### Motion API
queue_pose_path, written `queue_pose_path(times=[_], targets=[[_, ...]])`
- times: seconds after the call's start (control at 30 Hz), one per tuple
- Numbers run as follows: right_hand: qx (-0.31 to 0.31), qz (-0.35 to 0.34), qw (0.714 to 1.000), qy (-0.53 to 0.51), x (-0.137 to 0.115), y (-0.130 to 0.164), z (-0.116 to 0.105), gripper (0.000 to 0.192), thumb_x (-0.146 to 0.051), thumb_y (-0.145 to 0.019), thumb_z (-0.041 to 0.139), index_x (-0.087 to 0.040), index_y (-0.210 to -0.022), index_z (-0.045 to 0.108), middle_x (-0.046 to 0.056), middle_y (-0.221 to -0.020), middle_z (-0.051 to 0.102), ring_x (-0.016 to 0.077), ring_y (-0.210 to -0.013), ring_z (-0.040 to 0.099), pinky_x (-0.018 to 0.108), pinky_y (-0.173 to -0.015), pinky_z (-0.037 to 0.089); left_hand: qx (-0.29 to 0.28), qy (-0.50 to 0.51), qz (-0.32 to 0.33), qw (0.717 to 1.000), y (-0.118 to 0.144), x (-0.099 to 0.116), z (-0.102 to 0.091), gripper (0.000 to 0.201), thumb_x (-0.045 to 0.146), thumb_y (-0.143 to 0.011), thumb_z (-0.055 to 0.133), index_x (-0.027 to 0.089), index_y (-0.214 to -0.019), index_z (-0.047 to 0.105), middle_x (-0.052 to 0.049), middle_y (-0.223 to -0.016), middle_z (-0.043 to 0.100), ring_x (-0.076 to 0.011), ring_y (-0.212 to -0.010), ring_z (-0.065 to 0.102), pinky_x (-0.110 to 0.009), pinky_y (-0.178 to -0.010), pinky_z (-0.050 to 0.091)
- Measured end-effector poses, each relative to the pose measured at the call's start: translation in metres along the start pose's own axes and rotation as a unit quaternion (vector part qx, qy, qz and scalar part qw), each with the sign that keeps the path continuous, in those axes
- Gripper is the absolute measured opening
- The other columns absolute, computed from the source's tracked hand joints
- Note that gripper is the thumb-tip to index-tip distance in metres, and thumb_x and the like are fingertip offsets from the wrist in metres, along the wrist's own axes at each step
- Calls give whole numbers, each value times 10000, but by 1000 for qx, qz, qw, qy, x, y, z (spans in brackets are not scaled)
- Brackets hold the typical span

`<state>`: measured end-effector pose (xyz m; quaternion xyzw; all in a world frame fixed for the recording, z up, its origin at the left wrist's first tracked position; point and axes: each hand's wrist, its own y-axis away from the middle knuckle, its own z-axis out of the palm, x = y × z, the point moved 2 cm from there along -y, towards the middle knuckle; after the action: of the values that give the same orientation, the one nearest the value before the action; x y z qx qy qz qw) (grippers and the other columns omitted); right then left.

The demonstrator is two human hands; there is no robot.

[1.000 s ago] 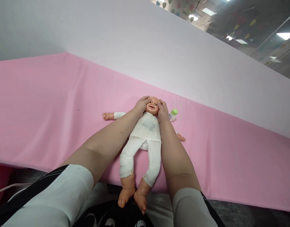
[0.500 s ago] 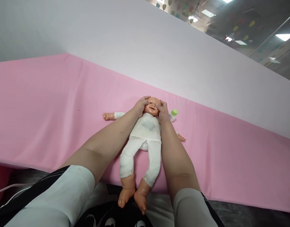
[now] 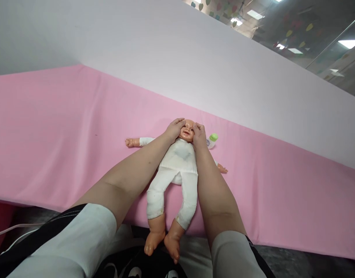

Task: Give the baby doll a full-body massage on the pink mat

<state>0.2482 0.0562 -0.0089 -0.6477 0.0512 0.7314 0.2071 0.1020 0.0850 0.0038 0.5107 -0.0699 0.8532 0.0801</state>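
A baby doll (image 3: 177, 162) in a white suit lies on its back on the pink-covered table (image 3: 50, 135), feet hanging over the near edge. My left hand (image 3: 174, 129) cups the left side of the doll's head, fingers over its forehead. My right hand (image 3: 198, 135) presses on the right side of the face, the thumb on the cheek near the eye. Both forearms run along the doll's body.
A small bottle with a green cap (image 3: 212, 139) lies on the pink cloth just right of the doll's head. A white partition wall (image 3: 194, 65) rises behind the table. The doll's bare arms stretch out to either side.
My thumbs have slid a little over the doll's face: inward over the eyes half a second ago, now back toward the sides. The doll stays put.
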Motion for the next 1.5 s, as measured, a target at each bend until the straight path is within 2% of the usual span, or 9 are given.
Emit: queue_pose_path(times=[0.17,0.37,0.5,0.63,0.77,0.93,1.13,1.3,1.5], targets=[[-11,11,996,-84,4,3,1,416,-426,-848,713,-258,-1220,631,21,-1251,709,206,-1171,687,487,-1096,562,6,31,-18,999,0,0,-3,384,276,-878,666,178,-1248,697,-101,-1208,751,-241,-1116,713,-389,-1026,568],[-31,32,989,-141,-1,13,1,549,-308,-761,730,-285,-1300,628,27,-1331,703,242,-1160,709,535,-1093,567,-10,67,-37,997,1,1,-7,486,303,-790,717,211,-1267,706,-119,-1335,715,-290,-1219,693,-430,-1049,572],[-41,22,992,-116,-6,15,5,628,-351,-738,787,-267,-1327,587,47,-1307,680,255,-1142,714,523,-1075,573,-21,31,-32,999,2,4,-5,630,269,-703,754,194,-1322,662,-126,-1280,719,-293,-1189,694,-428,-1072,549],[-3,11,1000,-10,-9,12,7,652,-418,-724,849,-259,-1288,561,49,-1298,654,238,-1152,700,456,-1075,571,-29,8,-26,999,5,7,-2,683,261,-653,797,169,-1308,624,-118,-1159,727,-278,-1052,714,-441,-1018,560],[19,10,997,73,-8,6,3,653,-485,-753,849,-259,-1280,537,52,-1269,657,233,-1123,701,443,-1067,569,-26,-1,-20,999,5,4,2,602,283,-666,809,174,-1229,623,-83,-1032,719,-242,-927,709,-424,-944,575],[21,-12,995,96,-3,0,-5,518,-537,-840,773,-264,-1236,583,44,-1284,667,227,-1229,651,447,-1154,500,-8,-12,1,1000,-1,-1,5,506,333,-709,786,186,-1176,658,-79,-1091,720,-233,-1010,699,-394,-989,555],[19,-15,1000,14,5,-2,-6,429,-491,-873,695,-261,-1228,628,29,-1280,682,219,-1237,653,451,-1134,522,3,4,-7,1000,-5,-4,4,382,340,-786,727,208,-1143,699,-75,-1136,745,-252,-1125,694,-398,-1040,547],[6,5,997,-78,7,3,-2,472,-381,-813,675,-260,-1268,636,23,-1289,701,212,-1175,687,475,-1110,545,21,-1,10,1000,-7,-6,1,288,291,-874,615,203,-1131,710,-65,-1119,747,-235,-1102,698,-380,-1036,543],[-15,27,994,-109,0,7,-2,547,-337,-749,735,-258,-1283,652,32,-1321,715,243,-1217,678,495,-1127,537,93,-171,97,976,-1,-1,-10,167,347,-858,683,252,-977,753,-37,-1020,743,-270,-1102,659,-398,-1080,474]])
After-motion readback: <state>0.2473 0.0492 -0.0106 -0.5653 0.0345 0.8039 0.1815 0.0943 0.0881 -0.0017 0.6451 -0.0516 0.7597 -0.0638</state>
